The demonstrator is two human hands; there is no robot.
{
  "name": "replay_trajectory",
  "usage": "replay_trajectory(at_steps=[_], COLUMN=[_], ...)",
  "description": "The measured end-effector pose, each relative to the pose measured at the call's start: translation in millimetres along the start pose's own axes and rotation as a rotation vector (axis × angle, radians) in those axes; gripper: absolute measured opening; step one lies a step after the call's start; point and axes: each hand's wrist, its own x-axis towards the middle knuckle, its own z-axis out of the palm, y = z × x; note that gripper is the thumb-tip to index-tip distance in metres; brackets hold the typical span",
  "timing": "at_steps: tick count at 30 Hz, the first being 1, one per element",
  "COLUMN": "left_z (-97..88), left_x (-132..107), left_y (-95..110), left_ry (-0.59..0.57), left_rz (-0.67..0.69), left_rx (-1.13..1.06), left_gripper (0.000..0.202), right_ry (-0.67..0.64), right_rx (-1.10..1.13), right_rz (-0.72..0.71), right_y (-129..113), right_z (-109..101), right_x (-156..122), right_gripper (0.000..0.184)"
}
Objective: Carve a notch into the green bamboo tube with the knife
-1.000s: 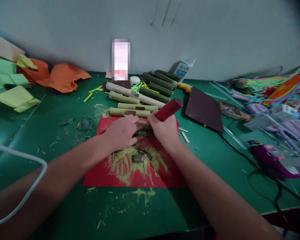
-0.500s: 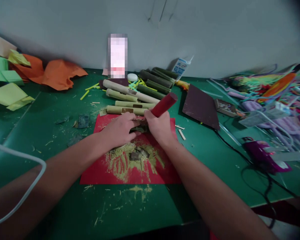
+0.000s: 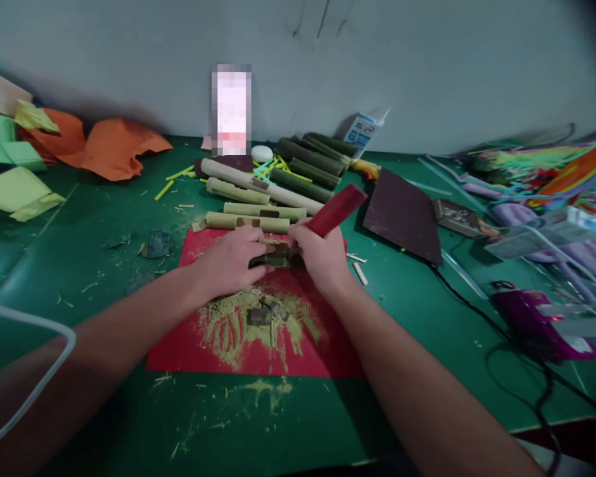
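Note:
My left hand (image 3: 236,257) is closed around a short dark green bamboo tube (image 3: 277,258) that has an opening in its upper side. In my right hand (image 3: 324,255) is a tool with a thick red handle (image 3: 338,209), gripped with the handle tilted up to the right. Its working end is low against the right part of the tube, and I cannot make out its shape. Below both hands lies a red sheet (image 3: 179,358) strewn with sawdust (image 3: 228,334) and dark bamboo chips (image 3: 263,313).
Cut bamboo tubes (image 3: 248,222) lie just beyond the sheet, with dark green ones (image 3: 310,162) farther back. A brown board (image 3: 402,215) and a purple glue gun-like device (image 3: 539,324) with a black cable are to the right. Orange paper (image 3: 124,149) is at left. A white cable (image 3: 54,324) crosses my left forearm.
The red handle has tilted lower toward the right. The view has shifted slightly, and more of the tube shows between my hands.

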Motion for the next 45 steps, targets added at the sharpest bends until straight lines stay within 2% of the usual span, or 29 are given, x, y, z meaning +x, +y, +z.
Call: replay_trajectory(at_steps=[8,13,18,24,29,35,41,45], left_z=[-0.8,-1.1,-2.1,-9.1,-11.7,-13.3,-10.3,-7.8], left_x=[-0.7,-1.5,-3.0,-5.5,-7.0,-6.0,-5.1,-6.2], left_y=[-1.8,0.1,0.9,1.3,1.6,4.8,4.6,2.6], left_ry=[-0.012,-0.010,0.026,0.038,0.029,-0.052,-0.047,-0.005], left_rz=[-0.012,-0.024,0.023,0.065,0.087,0.036,0.018,0.033], left_rx=[-0.015,-0.014,0.065,0.112,0.067,-0.002,0.021,0.042], left_gripper=[0.037,0.033,0.034,0.030,0.021,0.020,0.030,0.023], right_ry=[-0.099,-0.116,-0.153,-0.351,-0.446,-0.556,-0.462,-0.500], right_rx=[-0.064,0.010,0.105,0.107,0.117,0.140,0.236,0.222], right_rz=[-0.040,-0.041,-0.081,-0.163,-0.128,-0.141,-0.125,-0.098], right_y=[-3.2,-2.0,2.6,1.5,1.2,5.2,1.1,-0.9], right_z=[-0.5,-3.3,-17.1,-32.2,-29.4,-25.3,-19.1,-17.9], right_x=[-0.4,-0.8,-1.7,-1.9,-3.5,-6.2,-13.6,-15.6], right_gripper=[0.023,0.022,0.020,0.026,0.033,0.031,0.032,0.034])
